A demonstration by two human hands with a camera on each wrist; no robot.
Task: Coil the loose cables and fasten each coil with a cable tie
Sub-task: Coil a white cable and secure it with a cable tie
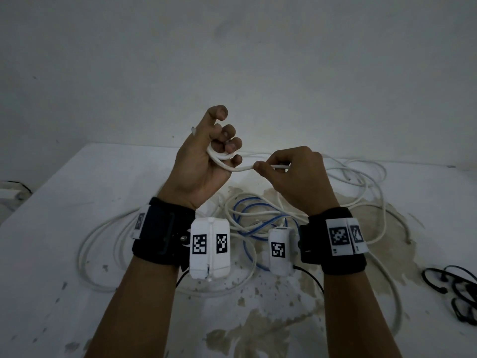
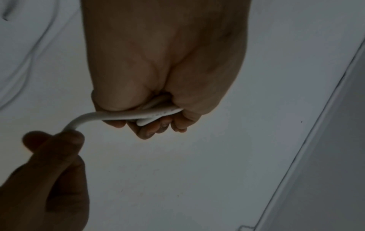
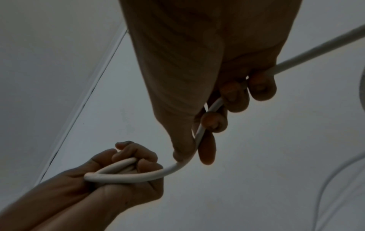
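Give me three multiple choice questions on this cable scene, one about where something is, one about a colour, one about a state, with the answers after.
1. Where do the black cable ties lie?
A. at the table's right edge
B. in the left hand
C. on the blue cable

2. What colour is the cable held between both hands?
A. blue
B. black
C. white

3. What is the right hand doing?
A. resting flat on the table
B. gripping the cable
C. hanging empty

Answers:
1 A, they sit on the table far right, untouched.
2 C, the white cable runs from a small coil in the left hand.
3 B, its fingers curl round the cable.
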